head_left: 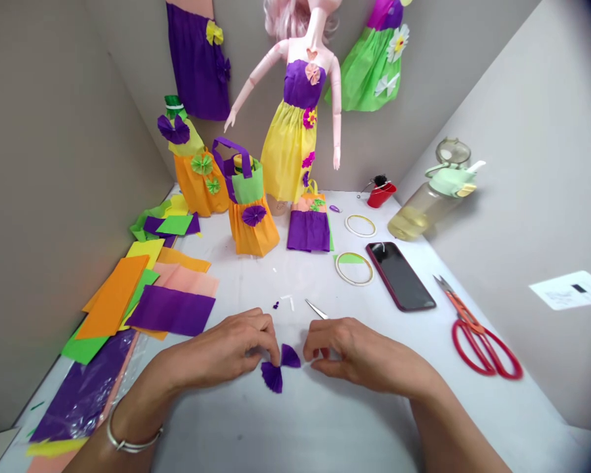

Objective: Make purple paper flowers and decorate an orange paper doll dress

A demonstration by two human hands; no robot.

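Note:
A small pleated purple paper bow (272,378) lies on the white table, its two fans spread apart. My left hand (234,347) is closed, with its index fingertip on the middle of the bow. Just right of the bow, my right hand (362,348) has its fingers curled together; whatever is between them is hidden. The pointed metal tip of a tweezers-like tool (316,309) shows behind the right hand, its other end hidden. Tiny purple scraps (276,305) and thin white strips (289,301) lie beyond my hands.
Colored paper sheets (172,309) pile up at left. Red-handled scissors (482,341), a phone (400,276), tape rolls (354,269) and a tilted water bottle (426,205) are at right. A dressed doll (290,151) and paper-dressed bottles (253,226) stand at the back.

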